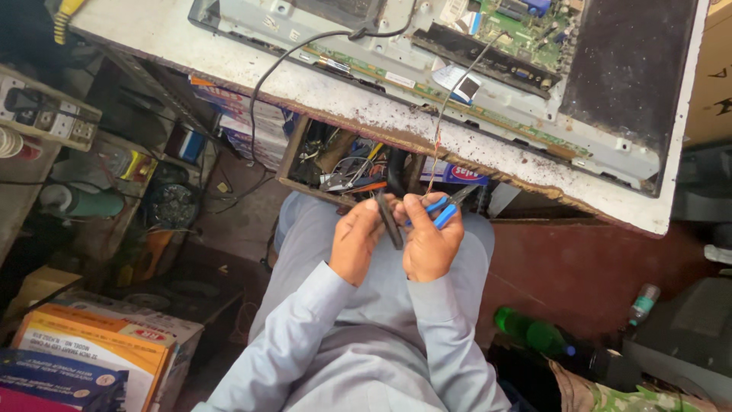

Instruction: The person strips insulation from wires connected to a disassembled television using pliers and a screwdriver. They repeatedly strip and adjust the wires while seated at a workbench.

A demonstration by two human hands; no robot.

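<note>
We are sitting at a worn white workbench [191, 46] and looking down at our own two hands, which are meeting over our lap just below its front edge. Our right hand [431, 243] is wrapping closed around a pair of blue-handled pliers [444, 210], whose dark nose is pointing up and to the right, toward the bench edge. Our left hand [355, 238] is closing on a flat dark strip [390, 221], pinching its upper end while the rest is slanting down between the two hands. A thin twisted wire [441, 126] is hanging from the opened flat-panel chassis [427, 57] lying on the bench, down to just above our right hand; we cannot tell whether it is touching the pliers. A black cable [263, 84] is trailing off the chassis over the front edge. Under the bench, an open drawer [335, 164] is holding a jumble of small tools, just beyond our fingers. Cardboard boxes [99, 343] are sitting on the floor to our left, and a green bottle [534, 332] is lying to our right
</note>
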